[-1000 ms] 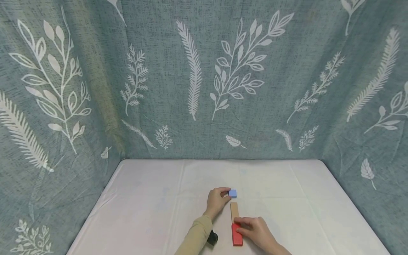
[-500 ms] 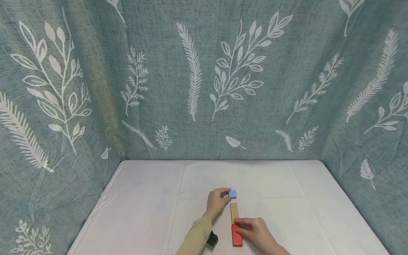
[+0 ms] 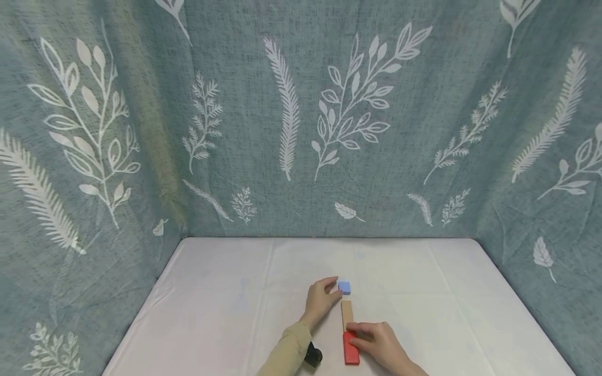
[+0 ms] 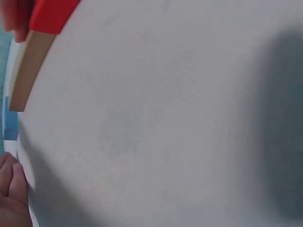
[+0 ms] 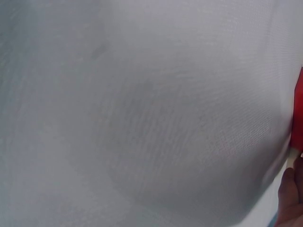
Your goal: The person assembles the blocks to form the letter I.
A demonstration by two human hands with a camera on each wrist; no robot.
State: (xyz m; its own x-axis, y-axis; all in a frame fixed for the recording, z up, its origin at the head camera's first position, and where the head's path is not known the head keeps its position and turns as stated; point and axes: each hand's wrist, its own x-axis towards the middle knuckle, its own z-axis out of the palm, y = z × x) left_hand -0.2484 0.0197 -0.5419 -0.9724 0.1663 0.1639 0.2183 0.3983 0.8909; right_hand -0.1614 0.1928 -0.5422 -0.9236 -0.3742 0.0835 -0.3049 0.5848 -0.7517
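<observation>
Three blocks lie in a row on the white table in the head view. The blue block [image 3: 345, 288] is farthest, then a gap, then the bare wooden block [image 3: 347, 315], whose near end meets the red block [image 3: 350, 351]. My left hand [image 3: 321, 299] is left of the blue block, finger and thumb parted; the thumb tip is by its near left corner, and contact is unclear. My right hand [image 3: 380, 342] pinches the far end of the red block, beside the wooden one. In the left wrist view, the blue block [image 4: 10, 123] stands apart from the left fingers.
A white cloth covers the table [image 3: 226, 313]. Behind it and at both sides hangs a green curtain [image 3: 244, 130] with white leaf prints. A black device [image 3: 313, 356] shows beside the left forearm.
The left index finger has drawn slightly back from the blue block. My right hand and the blocks hold their places; the whole head view has shifted a little.
</observation>
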